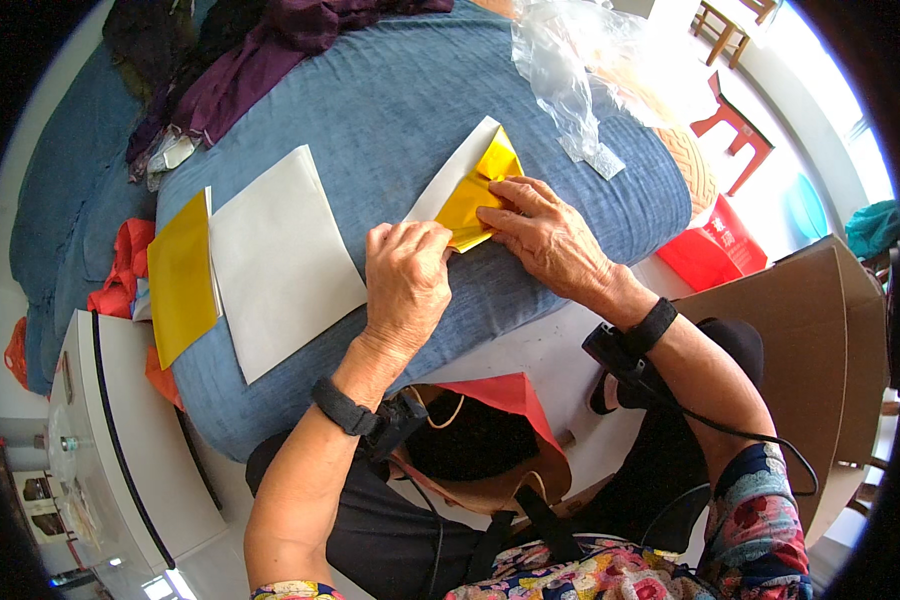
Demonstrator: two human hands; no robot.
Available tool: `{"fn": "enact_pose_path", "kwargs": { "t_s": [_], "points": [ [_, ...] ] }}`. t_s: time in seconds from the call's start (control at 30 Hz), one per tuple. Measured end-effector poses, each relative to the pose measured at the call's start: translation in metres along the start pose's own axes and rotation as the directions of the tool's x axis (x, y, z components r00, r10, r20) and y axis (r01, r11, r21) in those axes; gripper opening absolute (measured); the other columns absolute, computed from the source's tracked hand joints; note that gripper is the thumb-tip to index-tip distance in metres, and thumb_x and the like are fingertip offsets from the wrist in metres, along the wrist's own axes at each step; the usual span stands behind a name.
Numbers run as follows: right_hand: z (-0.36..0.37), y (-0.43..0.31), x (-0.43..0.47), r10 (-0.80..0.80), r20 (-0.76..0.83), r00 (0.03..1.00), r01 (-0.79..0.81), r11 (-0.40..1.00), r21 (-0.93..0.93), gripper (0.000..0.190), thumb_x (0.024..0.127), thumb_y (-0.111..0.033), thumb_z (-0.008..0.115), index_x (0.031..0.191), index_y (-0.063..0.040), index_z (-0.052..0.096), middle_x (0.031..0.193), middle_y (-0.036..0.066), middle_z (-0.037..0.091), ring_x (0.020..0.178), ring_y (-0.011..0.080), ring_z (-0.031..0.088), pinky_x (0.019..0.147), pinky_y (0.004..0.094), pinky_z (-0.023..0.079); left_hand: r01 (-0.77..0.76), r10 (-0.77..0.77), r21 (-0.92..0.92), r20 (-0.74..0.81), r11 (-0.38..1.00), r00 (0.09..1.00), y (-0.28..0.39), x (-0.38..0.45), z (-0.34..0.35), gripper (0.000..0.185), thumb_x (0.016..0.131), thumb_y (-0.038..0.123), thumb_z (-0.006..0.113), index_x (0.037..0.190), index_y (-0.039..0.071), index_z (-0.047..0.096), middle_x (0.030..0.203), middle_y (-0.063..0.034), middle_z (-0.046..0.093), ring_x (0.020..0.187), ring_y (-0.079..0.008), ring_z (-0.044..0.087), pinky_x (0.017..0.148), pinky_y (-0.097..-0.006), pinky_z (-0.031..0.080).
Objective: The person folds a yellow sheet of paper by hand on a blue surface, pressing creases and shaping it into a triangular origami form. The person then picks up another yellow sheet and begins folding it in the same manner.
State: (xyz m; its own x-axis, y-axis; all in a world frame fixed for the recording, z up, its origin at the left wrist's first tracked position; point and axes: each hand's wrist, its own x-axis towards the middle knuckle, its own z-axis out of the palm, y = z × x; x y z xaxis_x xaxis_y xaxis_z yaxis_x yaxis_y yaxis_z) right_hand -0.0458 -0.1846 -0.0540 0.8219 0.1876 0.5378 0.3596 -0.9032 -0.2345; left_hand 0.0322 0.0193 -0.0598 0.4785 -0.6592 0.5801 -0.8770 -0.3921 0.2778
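A sheet of gold foil paper with a white side lies partly folded on the blue cloth-covered surface. My left hand pinches its near left corner, fingers curled. My right hand rests on the gold part, fingertips pressing it near the right edge. Left of my left hand lies a stack of white sheets. Beside it at the far left is a gold sheet, with white edges showing under it.
Clear plastic bags lie at the back right, purple cloth at the back left. A red paper bag stands open between the knees. A cardboard box is at the right, a white cabinet at the left.
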Motion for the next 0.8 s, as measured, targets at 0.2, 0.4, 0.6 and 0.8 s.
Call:
{"fn": "enact_pose_path", "kwargs": {
  "t_s": [0.2,0.4,0.6,0.8],
  "points": [
    [0.002,-0.001,-0.002,0.039,-0.011,0.999,-0.038,0.999,0.032,0.018,0.089,-0.013,0.064,0.105,-0.005,0.068,0.122,0.019,0.061,0.116,0.036,0.058,0.099,0.0426,0.051,0.09,-0.092,-0.048,-0.042,0.995,0.995,-0.002,-0.001,0.002,0.02,0.076,-0.005,0.074,0.094,0.003,0.07,0.098,-0.0077,0.069,0.094,-0.0291,0.062,0.087,-0.0398,0.049],
    [0.004,-0.002,-0.002,0.051,-0.026,0.998,-0.05,0.998,0.043,0.019,0.088,-0.014,0.066,0.105,-0.005,0.068,0.119,0.019,0.062,0.115,0.0368,0.058,0.098,0.0434,0.05,0.257,-0.263,-0.166,-0.015,0.952,0.965,-0.011,-0.002,0.006,0.015,0.076,-0.002,0.075,0.089,0.004,0.073,0.097,-0.0051,0.067,0.095,-0.0287,0.059,0.089,-0.041,0.048],
    [0.0,-0.004,0.001,0.188,0.036,0.981,-0.192,0.969,0.155,0.014,0.091,-0.013,0.066,0.097,-0.002,0.061,0.12,0.019,0.063,0.117,0.0367,0.058,0.1,0.0419,0.05,0.296,-0.305,-0.18,-0.021,0.938,0.952,-0.014,0.0,0.007,0.015,0.076,-0.004,0.076,0.088,0.002,0.07,0.095,-0.0065,0.068,0.093,-0.027,0.062,0.081,-0.0364,0.052],
    [0.007,-0.002,0.002,0.149,-0.069,0.986,-0.136,0.977,0.167,0.015,0.087,-0.013,0.067,0.089,-0.002,0.058,0.102,0.016,0.064,0.103,0.0358,0.06,0.089,0.0441,0.051,0.347,-0.353,-0.221,0.014,0.912,0.936,-0.018,0.001,0.008,0.013,0.077,0.0,0.076,0.087,0.0,0.069,0.099,-0.0084,0.068,0.096,-0.0275,0.063,0.082,-0.0372,0.052]
  ]
}}
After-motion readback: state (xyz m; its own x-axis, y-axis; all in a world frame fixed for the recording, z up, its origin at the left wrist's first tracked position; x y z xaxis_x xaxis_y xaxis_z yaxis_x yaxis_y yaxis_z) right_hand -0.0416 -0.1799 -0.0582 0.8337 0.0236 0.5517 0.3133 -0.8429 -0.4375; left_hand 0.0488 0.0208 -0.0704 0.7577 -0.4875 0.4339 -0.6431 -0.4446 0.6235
